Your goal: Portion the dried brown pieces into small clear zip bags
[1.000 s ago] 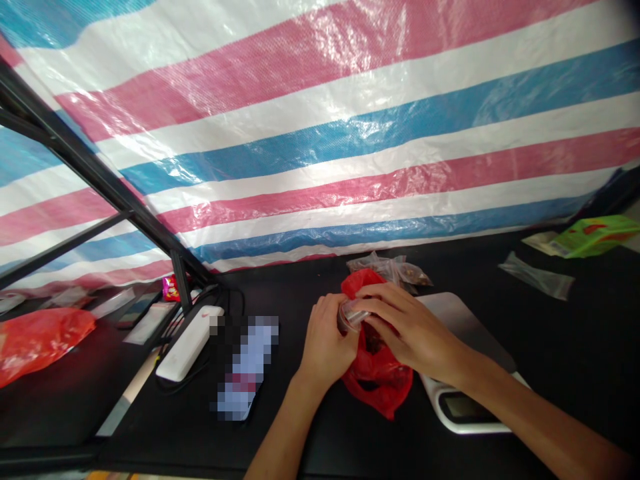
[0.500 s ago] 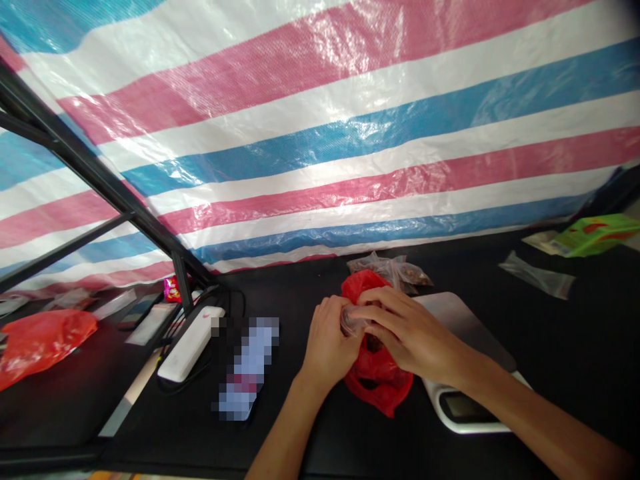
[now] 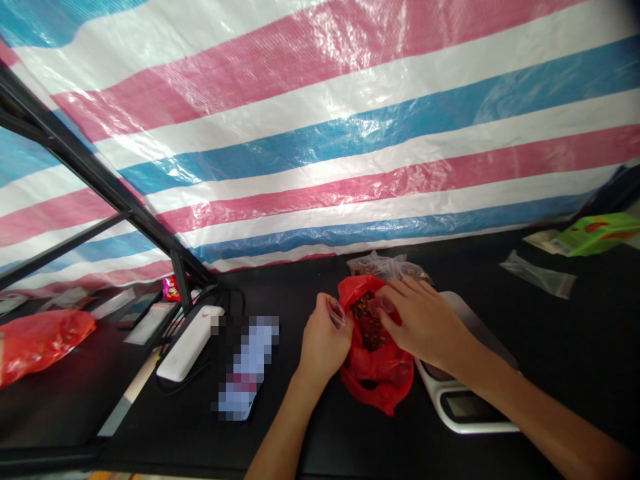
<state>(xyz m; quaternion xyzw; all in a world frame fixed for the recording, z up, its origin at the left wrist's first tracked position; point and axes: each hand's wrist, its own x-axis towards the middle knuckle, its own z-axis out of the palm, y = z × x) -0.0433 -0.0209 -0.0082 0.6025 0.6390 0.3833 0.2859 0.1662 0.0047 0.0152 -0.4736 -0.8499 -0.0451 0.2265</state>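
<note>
Head camera looks down on the left hand and right hand, which are apart, one on each side of the mouth of a red plastic bag. The left hand pinches a small clear plastic piece between thumb and fingers, just beside the bag's rim. The right fingers curl over the far side of the opening, touching the red plastic; whether they grip anything is hard to tell. Dark reddish-brown pieces fill the bag's open top. The bag stands on a black table, just left of a white digital kitchen scale, which lies beneath the right wrist. A clear bag of brown pieces touches the red bag's far side. Left of the hands lie a pixelated, unreadable object and a white power strip with cables. Farther off are a second red bag, a clear plastic sleeve, a green package, a black metal frame and a striped tarpaulin.
</note>
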